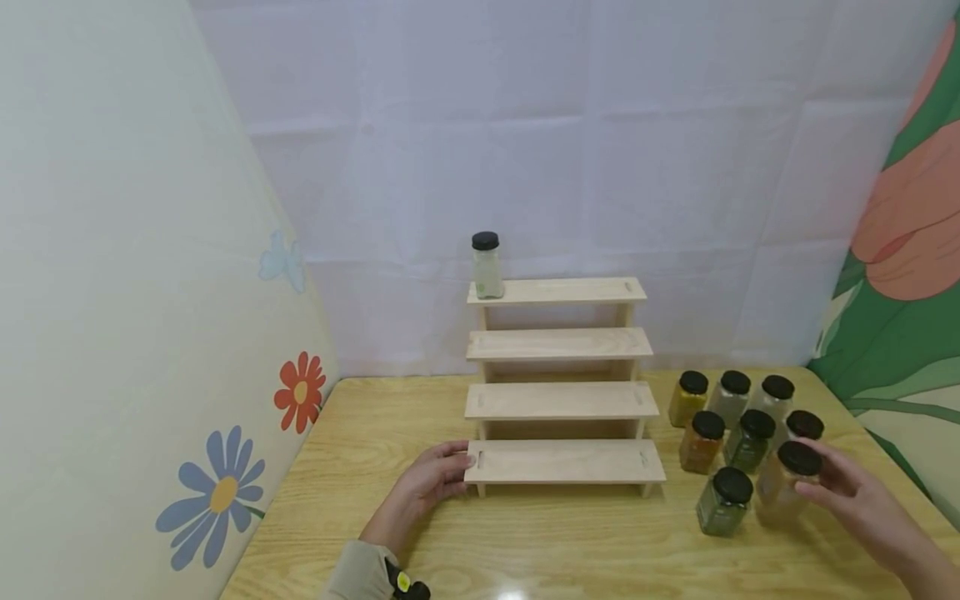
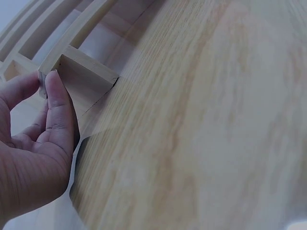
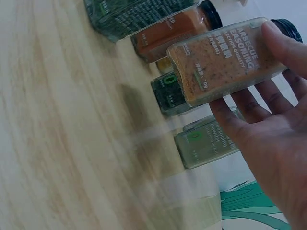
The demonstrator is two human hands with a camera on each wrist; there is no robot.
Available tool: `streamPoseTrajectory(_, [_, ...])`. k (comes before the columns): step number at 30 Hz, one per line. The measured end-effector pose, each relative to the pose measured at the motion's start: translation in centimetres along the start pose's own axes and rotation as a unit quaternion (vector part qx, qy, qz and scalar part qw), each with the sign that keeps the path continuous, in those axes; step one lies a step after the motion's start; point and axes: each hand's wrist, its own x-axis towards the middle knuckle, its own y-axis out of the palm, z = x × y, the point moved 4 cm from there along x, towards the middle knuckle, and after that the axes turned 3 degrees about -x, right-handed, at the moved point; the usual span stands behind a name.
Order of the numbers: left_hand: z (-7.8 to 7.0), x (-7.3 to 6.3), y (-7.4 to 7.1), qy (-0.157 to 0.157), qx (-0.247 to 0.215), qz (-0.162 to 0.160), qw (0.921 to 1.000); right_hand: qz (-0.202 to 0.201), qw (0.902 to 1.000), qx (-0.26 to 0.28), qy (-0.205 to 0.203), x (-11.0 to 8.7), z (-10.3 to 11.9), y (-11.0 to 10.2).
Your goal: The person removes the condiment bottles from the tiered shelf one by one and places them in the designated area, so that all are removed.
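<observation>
A stepped wooden display rack (image 1: 562,462) stands on the table. My left hand (image 1: 435,477) pinches the left end of its lowest shelf between thumb and fingers, as the left wrist view also shows. On the left of the top shelf stands a spice jar (image 1: 488,271) with pale contents and a black lid. At the right, my right hand (image 1: 851,500) grips a jar of barbecue seasoning (image 3: 220,62), orange-brown inside, near its black lid. In the right wrist view this jar is tilted, its base raised off the table. Just left of it stands a jar of green herbs (image 1: 723,504).
Several more black-lidded spice jars (image 1: 701,446) stand close together behind the held one, right of the rack. A white cloth (image 1: 420,167) hangs behind the table (image 1: 375,417). Flower-printed panels (image 1: 225,492) border both sides.
</observation>
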Motion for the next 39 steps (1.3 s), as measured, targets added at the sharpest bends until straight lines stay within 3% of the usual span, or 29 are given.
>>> streamPoseTrajectory(10, [0.0,-0.1,0.0,0.002,-0.002,0.003,1.0,0.023,0.9996,-0.016,-0.005,-0.1,-0.9,0.3])
streamPoseTrajectory(23, [0.0,-0.1,0.0,0.002,0.001,0.004,1.0,0.015,0.9972,-0.058,0.045,-0.4,-2.0,0.5])
streamPoseTrajectory(39, [0.0,-0.4,0.1,0.006,-0.003,0.012,0.9999,0.023,0.9943,-0.069,0.078,-0.6,-3.1,0.2])
